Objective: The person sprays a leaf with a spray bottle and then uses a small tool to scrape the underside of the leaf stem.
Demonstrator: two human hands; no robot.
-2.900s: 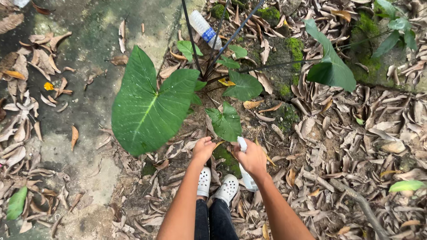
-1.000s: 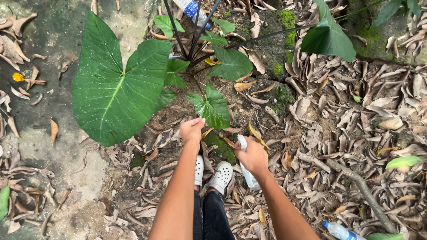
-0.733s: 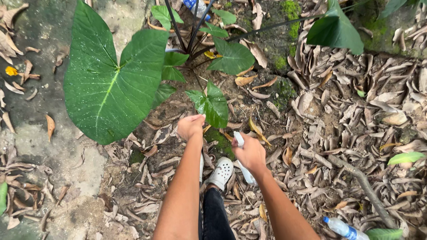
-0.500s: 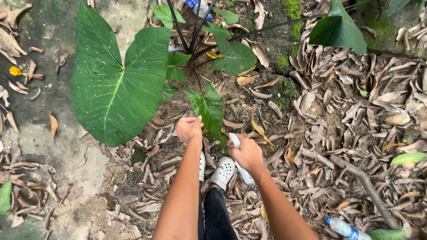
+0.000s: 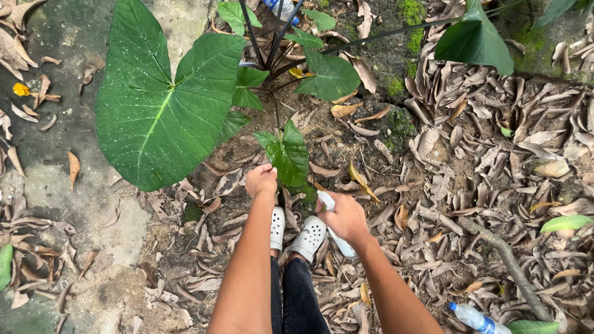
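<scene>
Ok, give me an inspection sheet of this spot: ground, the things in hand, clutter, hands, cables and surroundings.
Surface: bare soil under a mat of dry brown leaves; mossy concrete to the left.
Job's things: small green leaf of a young plant, with the large heart-shaped leaf beside it; white spray bottle.
Clutter: plastic bottle on the ground at lower right, another at the top edge; fallen branch.
Hands: left hand at the small leaf's edge; right hand gripping the spray bottle.
Cables: nothing seen.
Surroundings: white perforated clogs, moss patches.
</scene>
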